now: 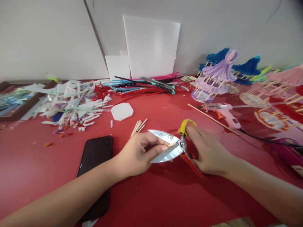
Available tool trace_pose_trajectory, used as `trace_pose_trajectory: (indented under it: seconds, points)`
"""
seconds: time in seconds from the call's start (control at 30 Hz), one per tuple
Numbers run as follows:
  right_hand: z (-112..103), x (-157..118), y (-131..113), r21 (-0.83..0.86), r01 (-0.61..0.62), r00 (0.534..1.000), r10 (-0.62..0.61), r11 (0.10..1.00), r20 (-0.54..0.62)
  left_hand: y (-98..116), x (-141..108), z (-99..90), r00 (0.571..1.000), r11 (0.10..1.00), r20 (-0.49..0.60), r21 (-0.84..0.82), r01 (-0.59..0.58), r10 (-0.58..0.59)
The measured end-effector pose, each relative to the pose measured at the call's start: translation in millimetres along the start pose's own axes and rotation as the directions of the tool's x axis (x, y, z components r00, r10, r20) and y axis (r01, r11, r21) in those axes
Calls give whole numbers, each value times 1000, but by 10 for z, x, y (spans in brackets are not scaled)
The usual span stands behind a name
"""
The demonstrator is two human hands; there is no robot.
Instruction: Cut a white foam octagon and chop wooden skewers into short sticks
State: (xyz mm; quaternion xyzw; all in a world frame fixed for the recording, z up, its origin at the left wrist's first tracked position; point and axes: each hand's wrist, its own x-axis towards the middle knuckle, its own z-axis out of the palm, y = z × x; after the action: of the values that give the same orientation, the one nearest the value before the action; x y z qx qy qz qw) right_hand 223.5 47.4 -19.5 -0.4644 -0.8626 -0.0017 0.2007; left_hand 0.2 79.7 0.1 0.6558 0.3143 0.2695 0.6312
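My right hand (205, 148) is wrapped round the yellow and red handles of a pair of shears (167, 154), whose pointed metal blades stand apart and face left. Between those blades is the end of a small wooden stick (172, 144), pinched by the thumb and fingers of my left hand (138, 153). Most of that stick is hidden by the fingers and the lower blade. Just beyond my left hand several short cut sticks (139, 126) lie in a loose bunch. A white octagonal foam piece (122, 111) with small holes along its edge lies farther back.
A black phone (97, 154) lies by my left forearm. White scraps (73, 101) are heaped at left. Pipe cleaners (132, 85) and a cutter knife (161, 84) lie at the back. At right are a long stick (213, 119), a pink glue gun (226, 114) and fuzzy carousel-like models (216, 74).
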Motion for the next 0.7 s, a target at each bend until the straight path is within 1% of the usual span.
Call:
trace_pose_trajectory:
  seconds: [0.07,0.13,0.17,0.2,0.23,0.27,0.3,0.33,0.4,0.43,0.47,0.5,0.57,0.63,0.7]
  points:
    - [4,18,10,15,25,1000,-25,1000,2,26,12,-8,999,997,44,-76,2,1]
    - [15,12,35,32,36,999,-36,999,-2,33,26,-23,990,983,142,-176,42,-16]
    - [21,3,55,51,26,1000,-26,998,-7,25,32,-33,983,973,181,-222,67,-27]
    - [25,-9,77,79,-6,1000,8,997,-19,9,39,-42,980,962,194,-260,83,-32]
    - [25,-19,101,111,-65,997,69,992,-31,-14,46,-51,984,954,178,-287,81,-30]
    - [23,-27,126,140,-150,987,157,979,-41,-38,52,-58,990,951,137,-302,68,-27]
    - [17,-31,151,161,-250,965,260,955,-45,-62,57,-63,996,953,83,-297,51,-27]
    - [8,-29,176,170,-351,931,363,921,-43,-80,59,-64,999,963,20,-268,32,-27]
    - [-12,-14,225,138,-505,858,513,852,-26,-97,53,-55,993,993,-114,-115,4,-17]
    - [-20,-4,250,104,-542,837,547,834,-22,-97,46,-45,986,1000,-166,1,-3,3]
    - [-26,6,274,68,-552,832,555,831,-24,-93,37,-33,979,992,-199,127,-11,37]
    - [-27,14,296,31,-540,841,541,841,-30,-90,27,-19,974,967,-211,252,-25,80]
    - [-19,21,325,-39,-481,876,480,876,-36,-90,8,9,967,888,-190,455,-70,173]
    - [-3,14,326,-101,-426,905,424,899,-46,-105,-4,29,955,804,-148,581,-128,259]
    - [14,2,295,-165,-390,921,385,906,-63,-128,-11,41,938,729,-111,661,-176,327]
